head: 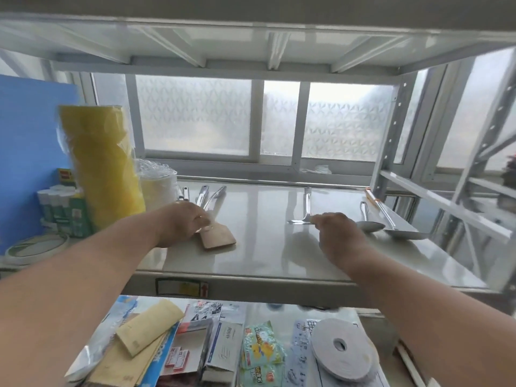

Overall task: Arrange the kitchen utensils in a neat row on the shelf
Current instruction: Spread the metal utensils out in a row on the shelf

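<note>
Utensils lie across the shelf [265,247] at mid-frame. A wooden spatula [217,238] is covered by the left hand [181,222]; a metal turner [306,205] is pinched by the right hand [335,227]. Steel is judged stiff, slippery; handles are best gripped.

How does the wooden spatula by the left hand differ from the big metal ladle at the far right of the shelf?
The wooden spatula has a flat, squared, tan blade; the metal ladle has a rounded, shiny silver bowl. The spatula lies left of centre with the left hand on it; the ladle lies untouched near the shelf's right edge. The spatula's handle is mostly hidden by the hand; the ladle's long handle shows fully. Both lie flat, handles pointing toward the window.
</note>
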Tool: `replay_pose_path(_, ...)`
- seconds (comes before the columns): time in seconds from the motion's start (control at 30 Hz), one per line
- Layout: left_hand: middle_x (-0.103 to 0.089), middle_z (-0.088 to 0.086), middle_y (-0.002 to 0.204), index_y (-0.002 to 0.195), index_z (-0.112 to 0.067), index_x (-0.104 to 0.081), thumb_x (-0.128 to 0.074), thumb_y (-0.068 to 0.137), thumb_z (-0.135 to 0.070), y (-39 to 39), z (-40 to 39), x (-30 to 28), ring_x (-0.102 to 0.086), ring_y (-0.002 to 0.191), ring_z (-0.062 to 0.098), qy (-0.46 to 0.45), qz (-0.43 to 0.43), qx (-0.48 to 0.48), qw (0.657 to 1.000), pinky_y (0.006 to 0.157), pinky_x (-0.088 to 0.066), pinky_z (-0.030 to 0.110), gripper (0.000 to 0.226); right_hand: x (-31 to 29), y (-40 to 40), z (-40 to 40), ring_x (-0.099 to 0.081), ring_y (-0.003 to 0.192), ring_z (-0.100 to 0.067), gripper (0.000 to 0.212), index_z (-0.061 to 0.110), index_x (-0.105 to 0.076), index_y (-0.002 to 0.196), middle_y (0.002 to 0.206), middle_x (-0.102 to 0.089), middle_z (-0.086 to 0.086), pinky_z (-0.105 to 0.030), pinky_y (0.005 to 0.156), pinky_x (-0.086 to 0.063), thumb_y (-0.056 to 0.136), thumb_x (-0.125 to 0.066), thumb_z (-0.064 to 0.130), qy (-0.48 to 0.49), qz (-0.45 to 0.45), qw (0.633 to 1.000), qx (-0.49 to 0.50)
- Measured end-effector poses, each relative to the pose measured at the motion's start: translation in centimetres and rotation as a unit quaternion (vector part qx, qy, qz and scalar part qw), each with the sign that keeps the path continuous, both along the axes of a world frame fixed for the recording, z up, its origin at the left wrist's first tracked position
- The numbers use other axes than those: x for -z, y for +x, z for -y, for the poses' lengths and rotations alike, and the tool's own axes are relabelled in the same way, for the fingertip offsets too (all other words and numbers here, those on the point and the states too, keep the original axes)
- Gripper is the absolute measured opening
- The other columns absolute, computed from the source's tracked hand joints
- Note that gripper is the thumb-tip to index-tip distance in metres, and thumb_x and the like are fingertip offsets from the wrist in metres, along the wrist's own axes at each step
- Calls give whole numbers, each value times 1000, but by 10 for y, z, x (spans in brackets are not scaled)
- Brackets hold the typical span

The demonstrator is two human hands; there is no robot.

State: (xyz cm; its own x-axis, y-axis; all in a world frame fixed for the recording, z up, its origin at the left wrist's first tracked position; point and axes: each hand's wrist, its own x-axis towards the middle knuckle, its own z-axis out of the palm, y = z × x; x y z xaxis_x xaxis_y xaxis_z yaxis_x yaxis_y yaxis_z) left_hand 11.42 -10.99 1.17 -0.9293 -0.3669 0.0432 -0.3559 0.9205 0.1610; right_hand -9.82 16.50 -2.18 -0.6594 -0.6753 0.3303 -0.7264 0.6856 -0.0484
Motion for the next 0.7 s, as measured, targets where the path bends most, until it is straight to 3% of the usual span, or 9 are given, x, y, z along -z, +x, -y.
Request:
replay_pose_path(0.1, -70, 14, 128, 126, -14, -69, -50, 110, -25, -14, 0, -1, -64, 117, 32, -82, -24, -58, 995, 101, -48, 38, 27, 4, -4, -25, -63, 117, -28, 41, 23, -68, 125, 118, -67, -8, -40, 96, -53, 93, -47, 8, 4, 14, 999, 44)
replay_pose_path(0.17, -73, 13, 114, 110, -20, -70, -53, 107, -22, -22, 0, -1, -66, 108, 33, -116, -55, -72, 989, 94, -51, 38, 18, 7, -2, -37, -60, 120, -29, 37, 21, -70, 120, 117, -67, -10, -40, 99, -51, 92, -47, 14, -14, 17, 998, 57)
replay_pose_path(0.23, -73, 15, 100, 85, -22, -59, -51, 105, -18, -33, -11, -6, -64, 91, 34, -140, -89, -79, 983, 83, -51, 41, 21, 10, 0, -44, -59, 121, -27, 35, 21, -73, 111, 113, -71, -6, -40, 101, -48, 87, -48, 28, -54, -3, 998, 37)
replay_pose_path(0.27, -73, 17, 99, 82, -21, -55, -51, 105, -17, -40, -20, -8, -63, 88, 36, -154, -109, -75, 979, 79, -50, 41, 24, 12, 1, -47, -60, 120, -25, 36, 23, -74, 107, 110, -73, -2, -40, 100, -48, 85, -49, 37, -74, -15, 997, 28)
replay_pose_path(0.4, -73, 16, 105, 102, -19, -64, -46, 107, -15, -78, -76, -11, -70, 98, 40, -194, -153, -26, 969, 77, -50, 41, 18, 14, 4, -53, -65, 104, -29, 34, 30, -74, 102, 98, -73, -2, -38, 88, -50, 93, -51, 53, -80, 8, 997, 12)
replay_pose_path(0.57, -72, 14, 119, 120, -17, -66, -39, 100, -2, -127, -160, 10, -70, 108, 41, -224, -80, 44, 970, 87, -53, 44, 37, 18, -5, -51, -65, 109, -35, 35, 24, -75, 105, 103, -74, -13, -38, 90, -49, 100, -49, 47, -119, 50, 990, 51)
replay_pose_path(0.7, -68, 14, 124, 123, -16, -67, -42, 99, -7, -157, -191, 30, -67, 113, 38, -147, -34, 47, 987, 84, -47, 40, 36, 20, -7, -51, -64, 106, -32, 38, 19, -74, 93, 98, -74, -10, -39, 90, -50, 96, -50, 49, -138, 60, 987, 55)
